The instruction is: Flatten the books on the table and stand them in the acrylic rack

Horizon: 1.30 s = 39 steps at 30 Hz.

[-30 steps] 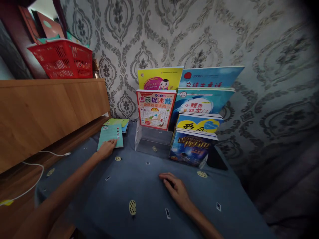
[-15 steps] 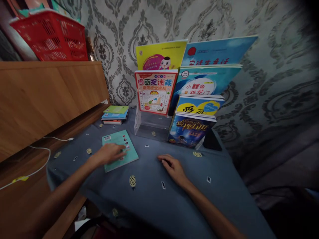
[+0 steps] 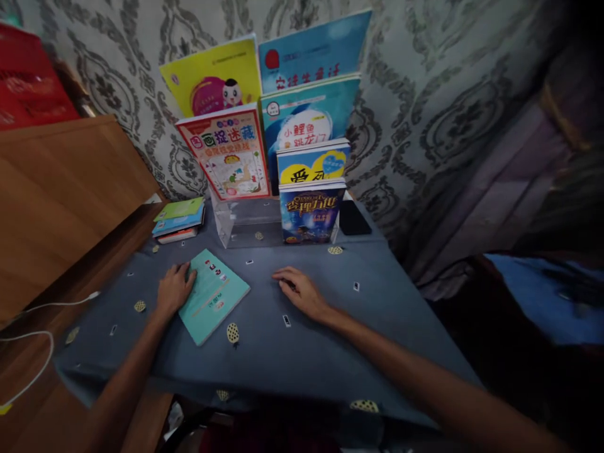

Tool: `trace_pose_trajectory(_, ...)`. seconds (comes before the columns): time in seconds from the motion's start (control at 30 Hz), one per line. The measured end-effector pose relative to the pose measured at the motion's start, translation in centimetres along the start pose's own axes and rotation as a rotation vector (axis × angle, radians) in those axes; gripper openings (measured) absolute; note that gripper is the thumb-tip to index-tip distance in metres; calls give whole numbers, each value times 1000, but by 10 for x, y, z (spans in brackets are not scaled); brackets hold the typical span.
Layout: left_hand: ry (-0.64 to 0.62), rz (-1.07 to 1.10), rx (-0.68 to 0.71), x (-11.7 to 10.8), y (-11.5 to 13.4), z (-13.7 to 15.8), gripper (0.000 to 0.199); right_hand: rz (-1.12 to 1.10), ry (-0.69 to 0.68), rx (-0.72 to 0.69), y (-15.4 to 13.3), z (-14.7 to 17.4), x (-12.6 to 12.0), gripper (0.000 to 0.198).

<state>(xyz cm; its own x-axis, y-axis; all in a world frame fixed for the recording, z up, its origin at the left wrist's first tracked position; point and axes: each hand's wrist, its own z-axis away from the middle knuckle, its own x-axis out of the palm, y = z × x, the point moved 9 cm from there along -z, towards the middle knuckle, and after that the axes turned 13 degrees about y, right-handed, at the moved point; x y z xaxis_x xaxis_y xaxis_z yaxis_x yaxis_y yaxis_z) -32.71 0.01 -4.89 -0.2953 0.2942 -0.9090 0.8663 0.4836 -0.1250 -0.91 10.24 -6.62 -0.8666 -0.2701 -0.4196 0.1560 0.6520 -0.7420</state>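
Observation:
My left hand [image 3: 173, 289] is on the corner of a teal book [image 3: 214, 297] lying flat on the table, back cover up. Its thumb presses on the cover and the fingers reach past the edge; whether any fingertip is under the book is hidden. My right hand [image 3: 299, 290] rests on the blue-grey tablecloth [image 3: 330, 340], holding nothing, with fingers loosely bent and a little apart. Behind the hands stands a clear book stand [image 3: 250, 233]. It bears a red-bordered book [image 3: 231, 157], a yellow book [image 3: 217, 72] and a dark blue book [image 3: 311, 214] with several others.
A small pile of books [image 3: 179, 220] lies at the back left. A wooden cabinet [image 3: 61, 201] borders the table, with a red basket [image 3: 33, 82] on top. A white cable [image 3: 50, 352] runs along the left. A flat black object [image 3: 353, 218] lies right of the stand.
My left hand has shifted from the middle of the teal book to its corner. The book has turned slightly counterclockwise. The camera view has swung right; my right hand stays on the table.

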Motion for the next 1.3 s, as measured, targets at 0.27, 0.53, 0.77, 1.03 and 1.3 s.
trace_pose_trajectory(0.27, -108, -90, 154, -40, 84, 34, 44, 217, -36, -285, -57, 21, -16, 27)
trace_pose_trajectory(0.53, -304, 385, 360, -42, 186, 58, 29, 382, -196, -352, -77, 46, -16, 19)
trace_pose_trajectory(0.77, -45, 328, 489, -65, 237, 42, 24, 418, -269, -301, -69, 67, -25, 30)
trace_pose_trajectory(1.03, -27, 427, 635, -56, 252, 47, 24, 401, -476, -362, -59, 101, -50, 63)
trace_pose_trajectory(1.3, -302, 335, 596, -63, 224, 97, 21, 641, -361, -310, -8, 85, -124, 35)
